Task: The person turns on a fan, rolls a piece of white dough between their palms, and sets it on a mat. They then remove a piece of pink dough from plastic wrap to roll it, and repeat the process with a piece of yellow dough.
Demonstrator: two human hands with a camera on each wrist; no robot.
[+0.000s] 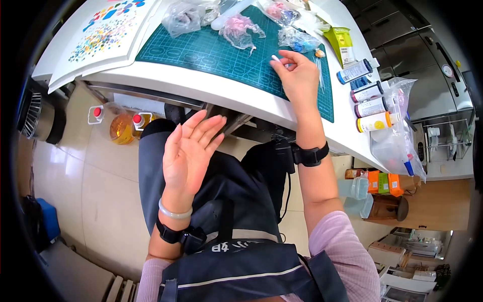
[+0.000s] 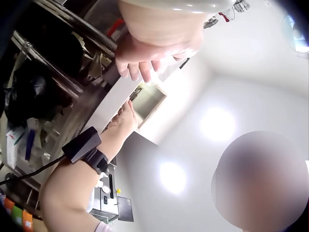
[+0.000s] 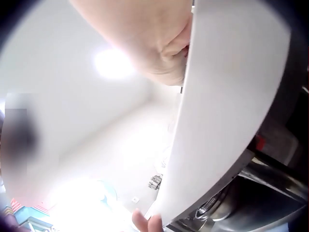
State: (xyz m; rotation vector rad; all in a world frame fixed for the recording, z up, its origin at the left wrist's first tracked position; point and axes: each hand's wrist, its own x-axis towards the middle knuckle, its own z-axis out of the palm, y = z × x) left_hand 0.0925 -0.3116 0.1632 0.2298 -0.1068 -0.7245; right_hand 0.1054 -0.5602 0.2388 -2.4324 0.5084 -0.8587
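Note:
My left hand [image 1: 187,156] is raised over my lap in front of the table edge, palm up, fingers spread and nearly straight, with nothing in it. My right hand [image 1: 301,78] is over the right part of the green cutting mat [image 1: 201,58]. Its thumb and fingertips pinch a small whitish piece [image 1: 275,59], whose kind is too small to make out. Close beyond that hand lie a clear bag with blue contents [image 1: 299,40] and a small orange-tan lump [image 1: 319,53]. A crumpled clear bag with pink contents [image 1: 240,31] lies farther left on the mat.
Several paint bottles [image 1: 371,107] lie along the table's right side, near a green pouch [image 1: 340,44] and a clear plastic bag [image 1: 395,136]. A sheet with colourful dots [image 1: 108,38] is at the left. Below stand oil jugs [image 1: 122,128]. Thin sticks [image 1: 319,73] lie beside my right hand.

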